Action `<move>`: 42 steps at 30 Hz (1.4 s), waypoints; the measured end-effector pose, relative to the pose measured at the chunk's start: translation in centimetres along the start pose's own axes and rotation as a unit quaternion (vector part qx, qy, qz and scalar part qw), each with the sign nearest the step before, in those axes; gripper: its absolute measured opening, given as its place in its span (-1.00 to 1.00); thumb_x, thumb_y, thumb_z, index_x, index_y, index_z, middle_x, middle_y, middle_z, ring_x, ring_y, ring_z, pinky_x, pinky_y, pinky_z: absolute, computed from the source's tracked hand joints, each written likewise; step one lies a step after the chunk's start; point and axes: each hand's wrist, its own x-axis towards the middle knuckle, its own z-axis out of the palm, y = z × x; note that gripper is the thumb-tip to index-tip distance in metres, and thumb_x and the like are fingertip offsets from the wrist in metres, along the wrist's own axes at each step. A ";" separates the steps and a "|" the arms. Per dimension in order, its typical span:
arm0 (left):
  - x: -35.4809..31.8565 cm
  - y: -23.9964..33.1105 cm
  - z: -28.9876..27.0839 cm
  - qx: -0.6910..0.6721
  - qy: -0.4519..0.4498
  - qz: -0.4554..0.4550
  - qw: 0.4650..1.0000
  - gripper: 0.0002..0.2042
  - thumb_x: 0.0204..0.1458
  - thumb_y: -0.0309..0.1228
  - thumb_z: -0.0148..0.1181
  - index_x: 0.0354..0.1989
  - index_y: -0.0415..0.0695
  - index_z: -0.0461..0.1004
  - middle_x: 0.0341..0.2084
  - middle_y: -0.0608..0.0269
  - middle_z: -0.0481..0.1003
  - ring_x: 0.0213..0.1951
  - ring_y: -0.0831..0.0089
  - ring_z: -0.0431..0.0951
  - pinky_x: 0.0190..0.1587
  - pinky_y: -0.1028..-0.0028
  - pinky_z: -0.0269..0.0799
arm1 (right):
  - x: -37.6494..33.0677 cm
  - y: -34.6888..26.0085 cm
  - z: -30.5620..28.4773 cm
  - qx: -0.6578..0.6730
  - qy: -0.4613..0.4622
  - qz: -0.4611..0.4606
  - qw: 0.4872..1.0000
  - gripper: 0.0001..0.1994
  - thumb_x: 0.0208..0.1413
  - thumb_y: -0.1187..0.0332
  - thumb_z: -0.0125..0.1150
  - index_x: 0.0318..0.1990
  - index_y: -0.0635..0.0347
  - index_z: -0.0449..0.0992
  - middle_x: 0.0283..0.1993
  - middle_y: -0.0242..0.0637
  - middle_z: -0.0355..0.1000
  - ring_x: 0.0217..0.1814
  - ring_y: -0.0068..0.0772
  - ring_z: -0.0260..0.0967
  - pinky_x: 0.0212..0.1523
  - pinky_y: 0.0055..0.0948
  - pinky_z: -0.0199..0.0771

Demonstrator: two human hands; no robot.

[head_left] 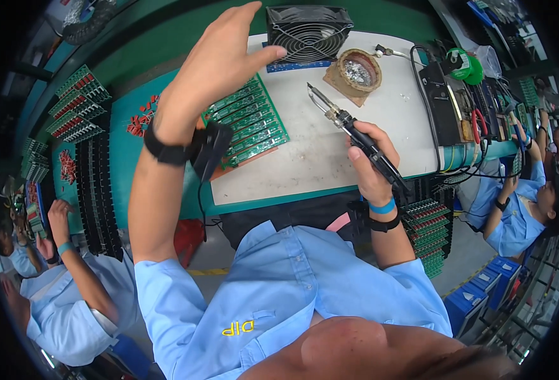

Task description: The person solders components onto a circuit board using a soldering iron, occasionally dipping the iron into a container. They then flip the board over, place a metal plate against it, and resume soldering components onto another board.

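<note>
My left hand (219,57) is raised over the far left part of the bench, its thumb spread from the outstretched fingers and nothing visible in it. Below it lies a green circuit board panel (254,120) with rows of small boards, partly covered by my wrist. In my right hand (376,168) is a black soldering iron (365,142), gripped round the handle. Its metal end points up and left, over the white work surface (317,158). Beyond that tip stands a round solder pot (359,69) with silvery metal inside, on a brown square base.
A black fan (308,35) with a wire guard stands at the back. Red components (142,117) are heaped at left, near racks of boards (80,104). A green solder spool (468,66) and red-handled tool (479,123) sit at right. Co-workers (80,291) sit on both sides.
</note>
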 end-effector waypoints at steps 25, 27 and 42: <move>-12.1 -1.4 -2.5 -0.058 -0.008 -0.001 0.998 -0.32 0.05 -0.33 0.51 0.34 -0.27 0.39 0.24 -0.07 0.51 0.28 0.01 0.50 0.31 0.16 0.39 | -0.4 0.2 -0.6 0.000 -0.035 -0.008 0.999 -0.58 0.25 0.35 0.36 0.17 0.43 0.50 -0.05 -0.16 0.53 -0.07 -0.47 0.48 -0.01 -0.50 0.47; -15.3 -1.9 -1.0 -0.043 0.003 -0.012 0.999 -0.32 0.02 -0.30 0.54 0.31 -0.28 0.42 0.24 -0.10 0.49 0.26 -0.05 0.48 0.29 0.13 0.39 | -0.4 0.3 -0.6 -0.006 -0.041 -0.007 0.999 -0.58 0.25 0.34 0.36 0.17 0.43 0.50 -0.05 -0.15 0.53 -0.07 -0.47 0.48 -0.01 -0.50 0.47; -20.6 -1.2 4.1 0.027 0.082 -0.082 0.993 -0.32 -0.03 -0.26 0.57 0.29 -0.20 0.47 0.32 0.05 0.44 0.29 0.09 0.45 0.36 0.14 0.09 | -1.8 -2.8 -1.0 -0.004 -0.157 0.015 0.988 -0.51 0.09 0.38 0.48 0.13 0.44 0.50 -0.09 -0.09 0.55 -0.11 -0.42 0.50 -0.03 -0.46 0.48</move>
